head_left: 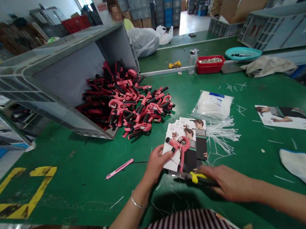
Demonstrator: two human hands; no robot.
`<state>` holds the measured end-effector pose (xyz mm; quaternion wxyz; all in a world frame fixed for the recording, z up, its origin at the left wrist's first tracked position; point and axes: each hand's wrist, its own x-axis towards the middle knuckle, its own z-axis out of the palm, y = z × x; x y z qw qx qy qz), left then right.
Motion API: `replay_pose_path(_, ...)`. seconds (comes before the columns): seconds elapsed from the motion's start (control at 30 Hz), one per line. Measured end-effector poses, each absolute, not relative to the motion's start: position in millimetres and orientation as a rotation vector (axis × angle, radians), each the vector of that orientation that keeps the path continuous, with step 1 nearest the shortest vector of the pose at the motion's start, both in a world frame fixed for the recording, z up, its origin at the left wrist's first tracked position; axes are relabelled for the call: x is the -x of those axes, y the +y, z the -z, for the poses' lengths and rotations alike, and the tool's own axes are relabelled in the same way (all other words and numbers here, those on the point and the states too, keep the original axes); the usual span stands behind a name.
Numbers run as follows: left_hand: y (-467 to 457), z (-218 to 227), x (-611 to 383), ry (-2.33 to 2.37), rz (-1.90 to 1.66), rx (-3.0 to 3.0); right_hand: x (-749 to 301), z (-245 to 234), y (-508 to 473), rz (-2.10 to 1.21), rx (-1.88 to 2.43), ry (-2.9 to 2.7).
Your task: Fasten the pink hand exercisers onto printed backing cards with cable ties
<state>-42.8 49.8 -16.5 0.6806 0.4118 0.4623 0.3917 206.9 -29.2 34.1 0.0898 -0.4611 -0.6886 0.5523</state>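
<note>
Pink-and-black hand grip exerciser (pixel 176 144) is seen in the head view, held against a printed card (pixel 174 162) by the left hand (pixel 156 165), its fingers (pixel 166 155) clenched on the exerciser's handle. Yellow-and-black pliers (pixel 197 177) are grasped by the right hand (pixel 231 183), its fingers (pixel 211 172) wrapped around the grips, just below the card. More cards (pixel 197 128) are fanned beneath it on the green tabletop (pixel 66 187). A heap of matching exercisers (pixel 128 102) is spilled from a tipped grey crate (pixel 65 77). A pink utility knife (pixel 120 168) lies left of the left hand, and white cable ties (pixel 221 137) are scattered to the right of the cards.
</note>
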Motion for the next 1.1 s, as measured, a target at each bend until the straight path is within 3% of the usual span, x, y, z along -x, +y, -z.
replay_pose_path(0.13,47.9,15.9,35.4,1.062,-1.095,-0.819,-192.3,-33.7,-48.9,-1.299,1.307,-2.393)
replay_pose_path(0.3,35.4,2.3,23.9,1.114,-1.328,-0.818,-176.1,-7.1,-53.9,-0.971,1.624,-2.081)
replay_pose_path(0.5,25.9,-0.9,9.4,1.115,-1.410,-0.837,-159.8,3.6,-51.7,-0.806,1.686,-1.996)
replay_pose_path(0.73,18.1,1.4,6.5,1.098,-1.414,-0.879,-148.0,9.7,-50.7,-0.803,1.686,-1.891)
replay_pose_path(1.1,23.2,11.8,21.8,1.152,-1.357,-0.776,-161.5,15.4,-65.4,-1.210,1.488,-1.794)
